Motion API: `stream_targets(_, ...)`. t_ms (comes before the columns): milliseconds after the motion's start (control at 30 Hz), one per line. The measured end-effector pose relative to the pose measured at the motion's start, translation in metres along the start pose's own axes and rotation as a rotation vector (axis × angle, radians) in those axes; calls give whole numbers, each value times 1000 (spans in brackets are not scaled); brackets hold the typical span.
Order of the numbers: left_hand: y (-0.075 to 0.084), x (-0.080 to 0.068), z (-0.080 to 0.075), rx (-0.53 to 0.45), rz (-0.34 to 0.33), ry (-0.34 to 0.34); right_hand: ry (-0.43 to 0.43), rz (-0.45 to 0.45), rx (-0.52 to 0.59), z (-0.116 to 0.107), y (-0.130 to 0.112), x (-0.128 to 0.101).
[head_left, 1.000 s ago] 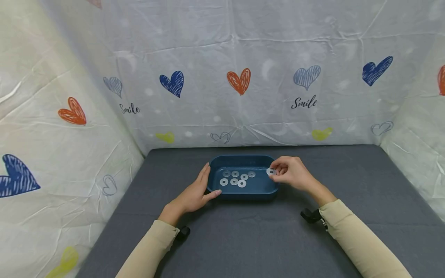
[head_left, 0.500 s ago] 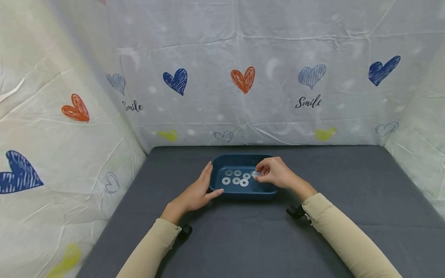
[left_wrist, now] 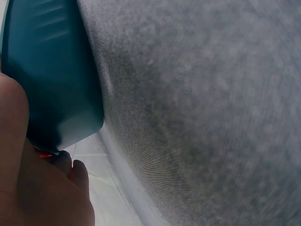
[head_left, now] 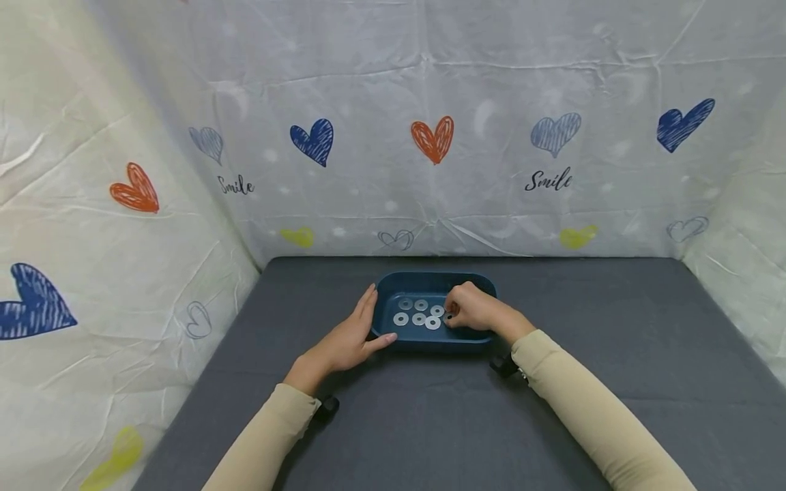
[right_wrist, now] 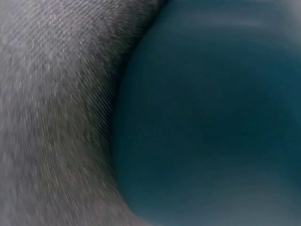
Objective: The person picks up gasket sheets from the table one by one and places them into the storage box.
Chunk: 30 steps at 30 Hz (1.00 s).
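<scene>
A blue rectangular tray [head_left: 430, 345] sits near the table's far side. Several flat pale washers [head_left: 401, 318] lie on its floor, mostly left of centre. My left hand [head_left: 345, 343] rests against the tray's left end, fingers straight along the wall and thumb over the front rim. In the left wrist view, the left hand [left_wrist: 51, 197] is beside the tray's outer wall [left_wrist: 51, 80]. My right hand [head_left: 475, 308] reaches down inside the tray, its fingertips pinching a washer [head_left: 449, 318] that they partly cover. Only the tray's blurred wall [right_wrist: 202, 117] and cloth fill the right wrist view.
A dark grey cloth [head_left: 417, 423] covers the table. Behind it and at both sides hang white sheets [head_left: 368, 88] printed with hearts. A black wrist device [head_left: 504, 365] sits under the right cuff, close to the tray's front right corner.
My right hand has moved left and down from the tray's right rim with a washer, to beside the other washers. The left hand keeps its place on the tray. The head view has shifted slightly.
</scene>
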<state>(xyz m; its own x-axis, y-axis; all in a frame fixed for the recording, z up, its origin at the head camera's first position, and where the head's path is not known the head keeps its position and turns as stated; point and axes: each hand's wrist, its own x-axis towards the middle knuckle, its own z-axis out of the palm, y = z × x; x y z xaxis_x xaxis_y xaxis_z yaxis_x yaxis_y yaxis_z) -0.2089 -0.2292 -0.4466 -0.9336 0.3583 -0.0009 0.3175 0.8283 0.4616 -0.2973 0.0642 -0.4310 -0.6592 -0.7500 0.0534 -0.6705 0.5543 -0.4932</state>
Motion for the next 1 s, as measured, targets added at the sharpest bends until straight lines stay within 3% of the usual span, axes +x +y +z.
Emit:
stream_targets(167,2,-1,1,2,-8,-15,-20,18,-29,5,2,5)
stream_targets(400,2,0,0,8,-5,-5,26,23,-47,6,3,9)
stream_targets(733,-2,0,0,5,-17,-16,9,-3,-3,11,0,12)
stream_targets(1000,-3,1,0,0,-15,-9,75,28,-18,12,0,14)
